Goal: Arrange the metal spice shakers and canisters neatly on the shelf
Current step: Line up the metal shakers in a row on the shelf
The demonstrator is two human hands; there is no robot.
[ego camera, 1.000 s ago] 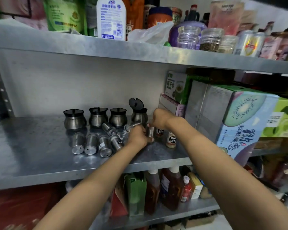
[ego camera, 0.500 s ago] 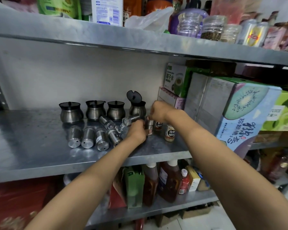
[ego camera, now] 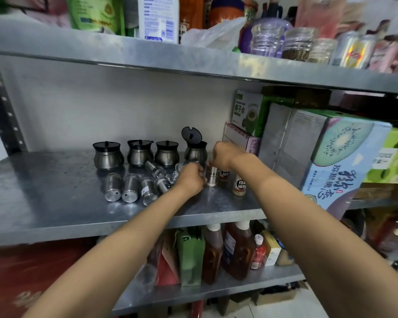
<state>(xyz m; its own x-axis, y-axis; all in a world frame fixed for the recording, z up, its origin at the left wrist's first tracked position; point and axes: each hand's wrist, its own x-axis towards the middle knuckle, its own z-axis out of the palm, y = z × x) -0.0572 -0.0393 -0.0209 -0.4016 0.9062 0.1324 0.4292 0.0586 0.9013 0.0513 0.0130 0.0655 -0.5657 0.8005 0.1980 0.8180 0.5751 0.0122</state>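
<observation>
Between your two sets of fingers stands an upright metal shaker [ego camera: 211, 176] on the middle shelf [ego camera: 55, 203], toward its right half. Your left hand [ego camera: 191, 180] has its fingers curled against the shaker's left side, gripping it low. Your right hand [ego camera: 224, 154] comes in from above, fingers bent down onto the shaker's top; whether they pinch it or only touch it, can't tell. Left of your left fingers lie four shakers [ego camera: 133, 188] on their sides in a row, bases toward you, with one more tipped shaker [ego camera: 155, 168] just behind them. Behind those stand three lidded metal canisters [ego camera: 139, 153], and a fourth canister [ego camera: 194, 151] with its black lid flipped up sits right behind your left knuckles. Just right of your right fingers stand two small labelled spice bottles [ego camera: 239, 184]. Further right, stacked cartons [ego camera: 319, 157].
</observation>
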